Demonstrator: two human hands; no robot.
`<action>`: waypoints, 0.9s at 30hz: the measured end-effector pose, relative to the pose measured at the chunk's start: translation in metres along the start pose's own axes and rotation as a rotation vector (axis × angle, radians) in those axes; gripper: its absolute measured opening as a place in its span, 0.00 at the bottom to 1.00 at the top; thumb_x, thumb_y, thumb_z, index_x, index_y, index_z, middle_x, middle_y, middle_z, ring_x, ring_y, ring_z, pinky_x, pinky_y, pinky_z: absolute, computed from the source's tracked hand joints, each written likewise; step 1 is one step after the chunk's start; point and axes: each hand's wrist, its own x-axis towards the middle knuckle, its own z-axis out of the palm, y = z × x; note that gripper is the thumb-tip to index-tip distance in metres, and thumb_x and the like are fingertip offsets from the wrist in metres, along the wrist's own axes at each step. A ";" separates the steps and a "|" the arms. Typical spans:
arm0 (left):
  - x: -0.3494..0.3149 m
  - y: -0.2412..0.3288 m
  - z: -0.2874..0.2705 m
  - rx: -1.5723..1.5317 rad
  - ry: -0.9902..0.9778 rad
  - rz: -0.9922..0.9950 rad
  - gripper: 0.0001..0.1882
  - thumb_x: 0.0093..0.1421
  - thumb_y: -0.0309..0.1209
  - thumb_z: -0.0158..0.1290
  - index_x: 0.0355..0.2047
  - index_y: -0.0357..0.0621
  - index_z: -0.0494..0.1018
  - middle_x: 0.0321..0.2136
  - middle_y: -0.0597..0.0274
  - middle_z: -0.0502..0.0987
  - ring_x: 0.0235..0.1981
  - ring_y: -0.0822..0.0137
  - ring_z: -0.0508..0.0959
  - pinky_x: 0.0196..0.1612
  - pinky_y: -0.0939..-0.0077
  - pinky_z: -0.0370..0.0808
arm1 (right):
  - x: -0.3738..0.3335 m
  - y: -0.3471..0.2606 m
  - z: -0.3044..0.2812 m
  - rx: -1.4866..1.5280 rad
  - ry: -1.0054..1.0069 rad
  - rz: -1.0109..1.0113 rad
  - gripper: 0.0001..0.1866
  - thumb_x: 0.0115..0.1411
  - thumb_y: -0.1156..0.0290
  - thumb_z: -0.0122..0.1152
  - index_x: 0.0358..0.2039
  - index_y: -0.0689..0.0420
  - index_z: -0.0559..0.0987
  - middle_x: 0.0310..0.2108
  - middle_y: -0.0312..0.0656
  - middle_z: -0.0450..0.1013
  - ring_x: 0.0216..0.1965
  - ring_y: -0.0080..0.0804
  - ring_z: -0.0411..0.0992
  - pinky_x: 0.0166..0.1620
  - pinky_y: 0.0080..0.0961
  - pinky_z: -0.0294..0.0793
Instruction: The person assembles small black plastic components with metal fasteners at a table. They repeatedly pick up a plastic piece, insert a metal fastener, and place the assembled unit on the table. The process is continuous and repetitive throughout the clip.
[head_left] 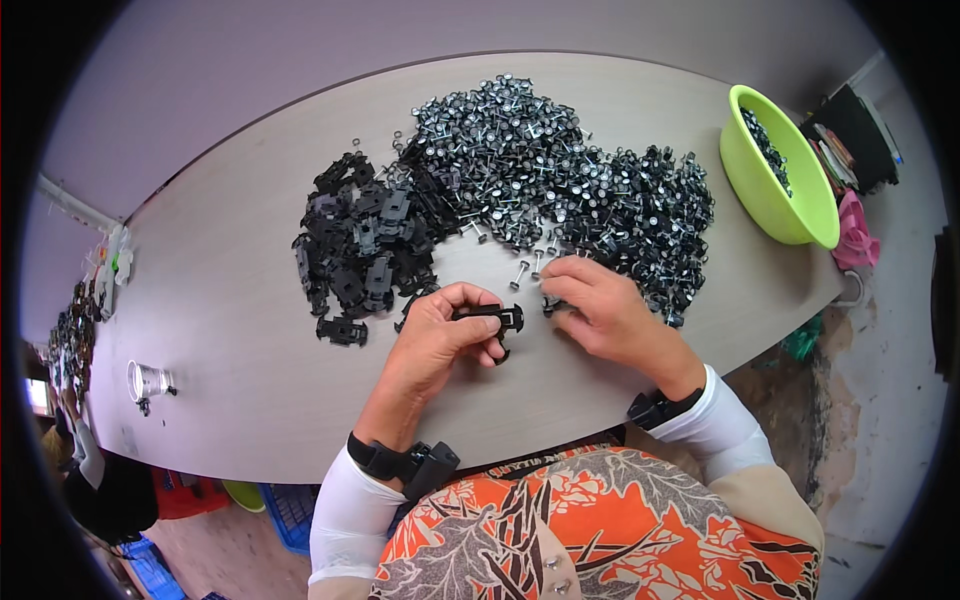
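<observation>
My left hand (437, 335) grips a small black plastic chassis piece (497, 317) just above the table. My right hand (598, 303) rests beside it, its fingertips pinching a small black wheel-and-axle part (551, 304) at the edge of the wheel pile. A heap of black chassis pieces (365, 240) lies left of my hands. A larger heap of black wheels on metal axles (560, 170) spreads behind and to the right. A few loose axles (528, 265) lie between the heaps.
The grey wood-grain table (220, 300) curves away. A lime green bowl (780, 190) holding more small parts stands at the far right edge. A clear cup (147, 380) sits at the left. Blue crates (290, 510) stand on the floor below.
</observation>
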 end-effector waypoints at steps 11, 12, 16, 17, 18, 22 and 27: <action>0.000 0.000 -0.001 0.004 0.003 0.005 0.10 0.55 0.21 0.56 0.38 0.34 0.71 0.29 0.58 0.76 0.22 0.69 0.79 0.23 0.80 0.78 | -0.003 -0.010 -0.003 -0.062 0.000 0.348 0.15 0.50 0.71 0.65 0.38 0.58 0.73 0.33 0.44 0.71 0.33 0.45 0.74 0.33 0.39 0.74; 0.000 0.000 0.000 0.005 -0.003 0.002 0.10 0.55 0.21 0.56 0.38 0.33 0.71 0.29 0.58 0.75 0.22 0.70 0.79 0.23 0.81 0.78 | -0.003 -0.011 -0.002 -0.114 0.003 0.337 0.15 0.52 0.64 0.66 0.36 0.57 0.73 0.30 0.45 0.71 0.30 0.47 0.74 0.30 0.41 0.73; 0.001 -0.002 0.000 0.018 -0.018 -0.004 0.10 0.56 0.21 0.56 0.38 0.33 0.71 0.29 0.58 0.75 0.22 0.69 0.79 0.23 0.81 0.78 | 0.003 -0.014 0.011 -0.308 -0.084 0.306 0.17 0.53 0.58 0.63 0.32 0.58 0.70 0.29 0.45 0.70 0.30 0.46 0.74 0.30 0.39 0.74; 0.001 -0.002 0.002 0.017 -0.018 -0.004 0.10 0.56 0.21 0.56 0.38 0.33 0.71 0.29 0.58 0.75 0.23 0.69 0.79 0.23 0.81 0.78 | 0.003 -0.013 0.011 -0.304 -0.078 0.299 0.17 0.53 0.59 0.63 0.32 0.58 0.70 0.29 0.45 0.70 0.30 0.46 0.74 0.31 0.39 0.74; 0.000 -0.001 0.001 0.015 -0.010 -0.003 0.10 0.56 0.21 0.56 0.38 0.33 0.71 0.29 0.58 0.75 0.23 0.69 0.79 0.24 0.81 0.78 | 0.005 -0.012 0.013 -0.295 -0.073 0.286 0.16 0.52 0.61 0.64 0.32 0.59 0.70 0.28 0.45 0.70 0.30 0.46 0.74 0.31 0.39 0.74; 0.000 -0.001 -0.001 -0.001 -0.015 0.006 0.10 0.56 0.21 0.56 0.39 0.33 0.71 0.29 0.58 0.75 0.23 0.69 0.79 0.24 0.81 0.79 | 0.008 -0.018 0.000 -0.047 0.007 0.281 0.16 0.49 0.69 0.66 0.35 0.60 0.72 0.30 0.45 0.70 0.29 0.45 0.73 0.32 0.37 0.74; 0.000 -0.007 0.001 -0.056 -0.066 -0.007 0.10 0.58 0.23 0.56 0.39 0.34 0.70 0.29 0.58 0.75 0.24 0.69 0.79 0.25 0.80 0.78 | 0.011 -0.028 0.002 0.074 0.131 -0.113 0.22 0.45 0.75 0.68 0.43 0.59 0.75 0.37 0.42 0.72 0.32 0.39 0.71 0.34 0.31 0.74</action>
